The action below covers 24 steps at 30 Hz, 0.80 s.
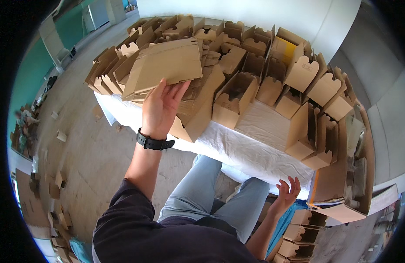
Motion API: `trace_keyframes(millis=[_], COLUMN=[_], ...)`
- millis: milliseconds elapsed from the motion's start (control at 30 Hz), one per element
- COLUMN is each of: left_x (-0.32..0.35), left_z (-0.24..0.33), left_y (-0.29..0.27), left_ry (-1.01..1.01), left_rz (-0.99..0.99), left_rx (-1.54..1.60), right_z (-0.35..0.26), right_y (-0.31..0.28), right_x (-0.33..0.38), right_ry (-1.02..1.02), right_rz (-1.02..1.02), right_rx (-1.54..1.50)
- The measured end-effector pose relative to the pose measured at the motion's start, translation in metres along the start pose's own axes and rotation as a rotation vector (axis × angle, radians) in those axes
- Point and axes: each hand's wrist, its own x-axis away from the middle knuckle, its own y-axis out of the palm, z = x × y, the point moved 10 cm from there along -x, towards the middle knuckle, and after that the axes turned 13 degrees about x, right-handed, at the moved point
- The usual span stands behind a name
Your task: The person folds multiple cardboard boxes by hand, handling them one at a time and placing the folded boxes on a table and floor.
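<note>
My left hand, with a black watch on its wrist, grips the near edge of a flattened cardboard sheet. The sheet tops a loose stack of flat brown cardboard, and the fingertips are partly hidden at its edge. Just right of that stack stands an open brown cardboard box with a notched front. Low at the right, near the table's front edge, my right hand is open and holds nothing, its fingers apart and slightly curled.
Rows of open cardboard boxes crowd the white-covered table. A large carton holding several objects stands at its right end. More boxes sit below on my right. Scattered boxes lie on the floor at left.
</note>
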Motion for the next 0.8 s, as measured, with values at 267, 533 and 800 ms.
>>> trace_keyframes(millis=[267,533,800], left_x=[-0.009,-0.022,-0.014], left_z=[-0.009,0.000,-0.033], left_y=[-0.012,0.003,0.003], left_ry=[-0.109,-0.095,-0.384], left_rz=[0.065,-0.003,-0.039], left_rx=[-0.018,-0.139,-0.042], right_z=[0.005,0.004,0.008], right_y=[0.000,0.003,0.006], right_x=[0.001,0.001,0.002], right_ry=[0.008,0.021,0.053], right_rz=[-0.013,-0.032,-0.052], right_rx=[0.000,-0.018,-0.031])
